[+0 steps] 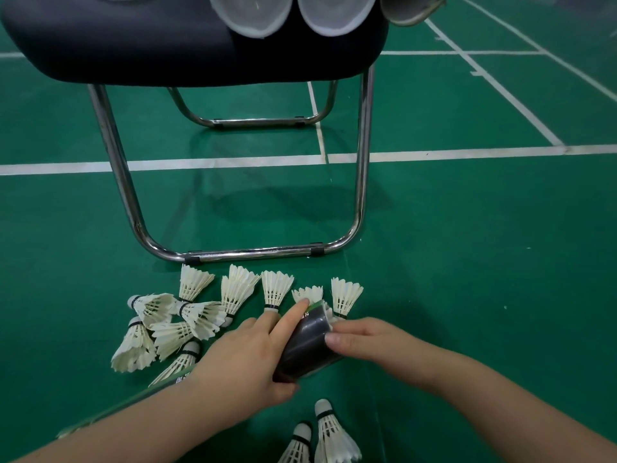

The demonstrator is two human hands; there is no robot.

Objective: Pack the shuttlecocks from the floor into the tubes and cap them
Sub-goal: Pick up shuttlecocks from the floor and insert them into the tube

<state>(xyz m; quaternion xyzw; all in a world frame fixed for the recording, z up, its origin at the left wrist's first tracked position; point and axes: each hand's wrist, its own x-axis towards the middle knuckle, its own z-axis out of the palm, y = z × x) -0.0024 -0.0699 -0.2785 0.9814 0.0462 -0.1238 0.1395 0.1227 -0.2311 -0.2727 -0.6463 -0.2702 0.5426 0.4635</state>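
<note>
We are gripping the tube (307, 345) in our left hand (247, 355), fingers wrapped, forefinger lying along it, seemingly to aim its mouth low at the floor (467, 262). Our right hand (364, 339) is pinching the rim, steadying it. Loose shuttlecocks (187, 315) are lying near the chair rail (253, 253).

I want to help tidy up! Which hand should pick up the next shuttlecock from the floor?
Right, probably. The left hand wraps round the tube and carries it. The right hand only pinches the tube's open end, and a shuttlecock stands on the floor just beyond it.
</note>
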